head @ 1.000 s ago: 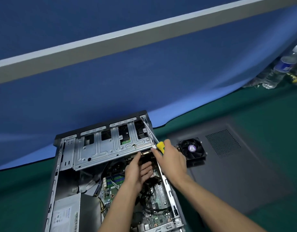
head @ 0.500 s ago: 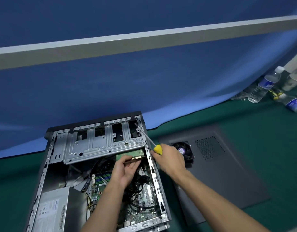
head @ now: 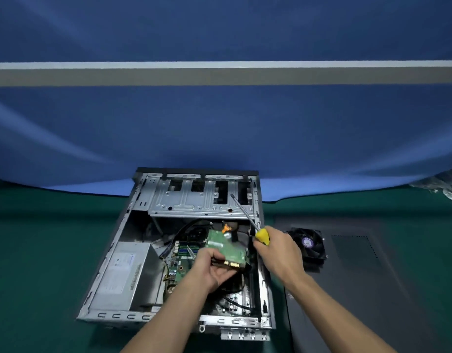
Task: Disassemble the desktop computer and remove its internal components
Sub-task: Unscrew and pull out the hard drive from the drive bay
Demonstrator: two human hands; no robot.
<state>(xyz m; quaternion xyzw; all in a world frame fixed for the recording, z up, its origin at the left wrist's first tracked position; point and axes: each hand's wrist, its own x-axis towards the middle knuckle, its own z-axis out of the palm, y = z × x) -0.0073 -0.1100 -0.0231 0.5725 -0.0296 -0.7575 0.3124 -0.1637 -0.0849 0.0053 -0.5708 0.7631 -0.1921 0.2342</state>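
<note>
left fingers [head: 214, 258] curled round hard drive [head: 226, 247], right fingers [head: 264, 247] gripping screwdriver [head: 255, 226]

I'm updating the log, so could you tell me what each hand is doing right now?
Left hand: holding the hard drive.
Right hand: holding the screwdriver.

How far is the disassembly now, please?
Done: side panel is off, and a fan lies on it. In hand: left hand holds the hard drive over the case; right hand grips the screwdriver. Left: power supply, motherboard, cables.
</note>
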